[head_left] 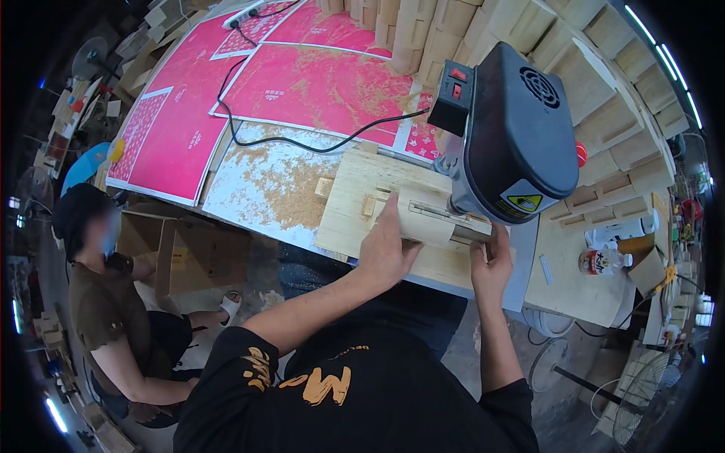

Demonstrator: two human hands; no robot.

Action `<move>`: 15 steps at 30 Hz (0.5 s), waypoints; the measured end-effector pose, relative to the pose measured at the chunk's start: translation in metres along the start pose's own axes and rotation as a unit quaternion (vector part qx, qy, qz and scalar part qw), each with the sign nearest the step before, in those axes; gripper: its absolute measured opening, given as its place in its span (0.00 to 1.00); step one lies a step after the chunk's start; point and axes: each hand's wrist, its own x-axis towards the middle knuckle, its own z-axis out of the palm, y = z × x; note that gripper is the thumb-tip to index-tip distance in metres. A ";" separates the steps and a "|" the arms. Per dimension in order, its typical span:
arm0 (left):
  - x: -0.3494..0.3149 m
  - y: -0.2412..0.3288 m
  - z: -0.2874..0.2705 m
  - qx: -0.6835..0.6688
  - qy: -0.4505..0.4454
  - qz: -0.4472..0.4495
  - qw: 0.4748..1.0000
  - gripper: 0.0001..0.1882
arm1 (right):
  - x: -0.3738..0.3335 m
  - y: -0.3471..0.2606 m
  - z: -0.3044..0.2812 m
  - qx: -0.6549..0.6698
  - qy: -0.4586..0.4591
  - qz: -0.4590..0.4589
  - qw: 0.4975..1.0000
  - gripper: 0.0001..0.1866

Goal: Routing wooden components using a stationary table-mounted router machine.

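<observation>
A pale, curved wooden piece (424,228) with a long slot along its upper side lies on a flat plywood board (343,219), under the head of a black bench drill press (521,121). My left hand (385,248) grips its left end, index finger stretched along the edge and thumb at the near side. At the other end, my right hand (492,260) pinches the piece with thumb and fingers; the fingertips are partly hidden by the machine. Small wooden blocks (368,206) sit on the board beside my left fingers.
Sawdust covers the white bench top (264,177) and pink sheets (317,94). A black cord (302,146) runs to the machine. Curved wooden pieces (423,38) are stacked behind. A bottle (604,261) stands at right. Another person (124,325) sits at left by a cardboard box (200,257).
</observation>
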 end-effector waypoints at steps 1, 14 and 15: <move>0.002 -0.001 0.000 0.015 -0.011 -0.001 1.000 0.55 | 0.001 0.000 -0.003 -0.002 0.003 0.001 1.000 0.27; 0.014 0.000 -0.004 0.060 -0.072 -0.079 0.993 0.55 | 0.109 -0.169 -0.042 0.169 -0.012 -0.114 0.979 0.20; 0.011 -0.005 -0.002 0.067 -0.046 -0.050 0.995 0.56 | 0.110 -0.169 -0.042 0.206 -0.047 -0.096 0.973 0.17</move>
